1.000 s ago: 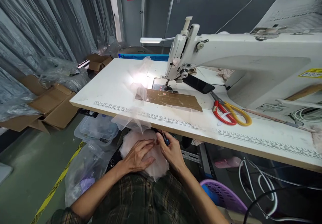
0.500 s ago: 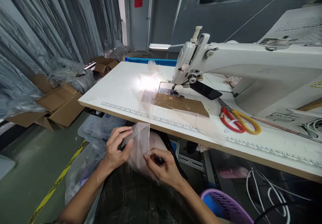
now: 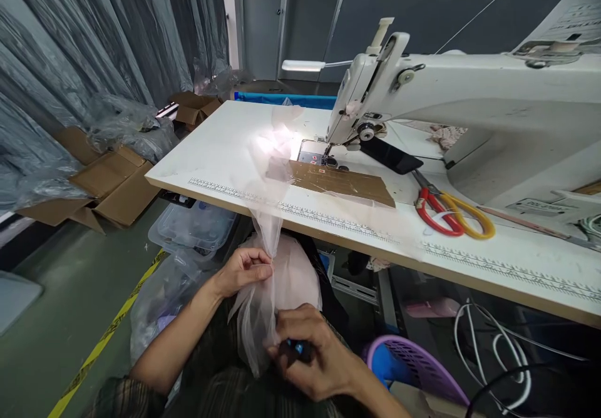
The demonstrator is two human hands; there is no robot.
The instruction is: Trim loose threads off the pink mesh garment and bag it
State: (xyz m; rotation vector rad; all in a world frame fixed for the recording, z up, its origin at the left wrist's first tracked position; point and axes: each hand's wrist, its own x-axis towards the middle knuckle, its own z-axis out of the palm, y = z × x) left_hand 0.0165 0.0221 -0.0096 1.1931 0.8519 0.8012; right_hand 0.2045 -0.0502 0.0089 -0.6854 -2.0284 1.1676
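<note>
Pale pink sheer fabric (image 3: 295,274) hangs from the table's front edge over my lap, and a thin strip of it runs up onto the tabletop toward the sewing machine (image 3: 357,105). My left hand (image 3: 246,272) pinches a gathered fold of the fabric between thumb and fingers, just below the edge. Lower and to the right, my right hand (image 3: 312,349) is closed at the fabric's edge. A small dark tool with a blue glint (image 3: 297,348) sits in its curled fingers; its exact kind is hidden.
On the white table (image 3: 206,149) lie a brown cardboard strip (image 3: 347,181), a black phone (image 3: 392,155) and red-and-yellow-handled scissors (image 3: 453,211). A purple basket (image 3: 417,361) stands below right. Cardboard boxes (image 3: 117,183) and a clear plastic bin (image 3: 192,227) are at left.
My left hand has moved right and slightly down, from beside the raised fabric to pinching a gathered fold. My right hand has moved lower. The view has tilted down slightly.
</note>
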